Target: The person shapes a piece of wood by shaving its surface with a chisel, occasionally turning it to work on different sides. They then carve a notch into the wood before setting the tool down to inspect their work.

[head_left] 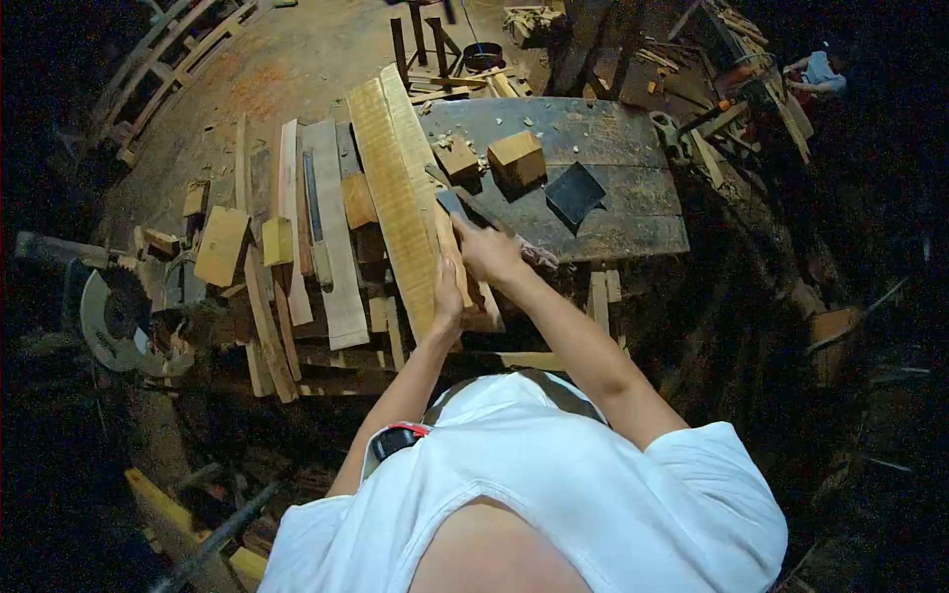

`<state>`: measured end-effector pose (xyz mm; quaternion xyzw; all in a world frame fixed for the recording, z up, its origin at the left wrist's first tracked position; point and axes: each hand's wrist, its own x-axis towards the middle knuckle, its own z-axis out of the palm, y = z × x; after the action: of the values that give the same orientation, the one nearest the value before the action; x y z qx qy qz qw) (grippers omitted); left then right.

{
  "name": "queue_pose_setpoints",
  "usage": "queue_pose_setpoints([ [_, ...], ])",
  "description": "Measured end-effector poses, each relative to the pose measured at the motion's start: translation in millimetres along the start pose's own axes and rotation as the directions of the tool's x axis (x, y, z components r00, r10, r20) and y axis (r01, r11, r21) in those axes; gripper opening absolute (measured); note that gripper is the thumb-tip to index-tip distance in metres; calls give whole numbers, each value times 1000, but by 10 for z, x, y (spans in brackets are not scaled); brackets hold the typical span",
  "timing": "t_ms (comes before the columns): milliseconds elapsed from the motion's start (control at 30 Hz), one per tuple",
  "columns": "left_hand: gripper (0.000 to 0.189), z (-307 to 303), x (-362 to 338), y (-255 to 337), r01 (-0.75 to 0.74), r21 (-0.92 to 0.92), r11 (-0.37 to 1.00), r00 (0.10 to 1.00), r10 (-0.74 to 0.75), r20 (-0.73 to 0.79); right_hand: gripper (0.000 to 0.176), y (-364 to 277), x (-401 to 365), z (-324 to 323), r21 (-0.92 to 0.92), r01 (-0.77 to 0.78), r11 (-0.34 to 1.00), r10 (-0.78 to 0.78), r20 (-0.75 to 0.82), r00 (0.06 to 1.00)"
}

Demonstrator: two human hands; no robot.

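A long yellowish wooden plank (390,178) lies lengthwise across the workbench in front of me, a paler strip along its right edge. My right hand (484,249) is closed around a tool with a flat grey blade (450,204), the blade against the plank's right edge. Its handle is hidden in my fingers, so its exact kind does not show. Lower on that edge, my left hand (448,294) presses against the wood with its fingers straight. Beside my right hand lie a dark narrow strip (465,201) and a crumpled pinkish cloth (539,254).
Two wood blocks (517,158) and a black square plate (574,194) sit on the dark bench top (633,212). Several boards (326,227) and offcuts lie left, beside a circular saw (124,316). Another person (820,74) is at far right.
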<state>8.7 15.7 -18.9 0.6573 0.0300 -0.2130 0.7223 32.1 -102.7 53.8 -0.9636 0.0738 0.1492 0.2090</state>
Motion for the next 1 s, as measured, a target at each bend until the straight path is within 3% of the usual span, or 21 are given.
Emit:
queue_pose_setpoints([
  [67, 49, -49, 29, -103, -5, -29, 1000, 1000, 6, 24, 62, -105, -315, -188, -4, -52, 999, 52, 123, 991],
  [100, 50, -45, -10, -26, 111, -147, 983, 993, -103, 64, 60, -89, -363, -145, -26, -51, 998, 54, 132, 990],
  [200, 51, 7, -114, 232, 258, -159, 953, 965, -249, 77, 61, -95, -196, -166, 24, -75, 997, 73, 89, 993],
  [233, 51, 9, -87, 158, 261, -154, 953, 964, -250, 86, 61, -42, -10, -101, 131, -54, 990, 48, 50, 998],
  [333, 51, -70, -56, 78, 181, -76, 980, 983, -179, 33, 60, 10, 146, -56, 182, -40, 982, 35, 29, 999],
  [433, 48, 4, -99, 205, 227, -233, 946, 965, -251, -79, 58, -38, -220, -112, 112, -41, 993, 31, 87, 996],
  [500, 48, 67, -246, 545, 280, -242, 929, 957, -291, -13, 55, -58, -336, -129, 73, -53, 996, 44, 119, 992],
  [600, 46, 25, -181, 470, 402, -276, 873, 914, -400, 65, 54, -26, -84, -88, 117, -64, 991, 54, 89, 995],
  [633, 44, 51, -144, 346, 284, -337, 898, 955, -296, 16, 53, 10, 36, -21, 138, -20, 990, 20, 0, 1000],
  [733, 44, 23, -92, 225, 242, -223, 944, 957, -271, -106, 58, 31, 89, 33, 192, -40, 981, 42, -11, 999],
  [767, 44, -1, -73, 212, 235, -228, 945, 957, -265, -114, 57, 46, -14, 54, 130, -46, 990, 44, 21, 999],
  [833, 44, -20, -147, 302, 337, -320, 885, 939, -339, 53, 55, -50, -269, -169, 100, -54, 993, 44, 106, 993],
  [867, 44, -26, -168, 323, 342, -326, 881, 937, -347, 46, 54, -70, -336, -220, 78, -76, 994, 61, 180, 982],
  [967, 45, 13, -176, 319, 411, -300, 861, 909, -413, 61, 57, 11, -10, -79, 156, -74, 985, 62, 80, 995],
  [1000, 46, 30, -179, 301, 346, -274, 897, 935, -355, 20, 57, 19, 71, -78, 190, -49, 981, 46, 19, 999],
])
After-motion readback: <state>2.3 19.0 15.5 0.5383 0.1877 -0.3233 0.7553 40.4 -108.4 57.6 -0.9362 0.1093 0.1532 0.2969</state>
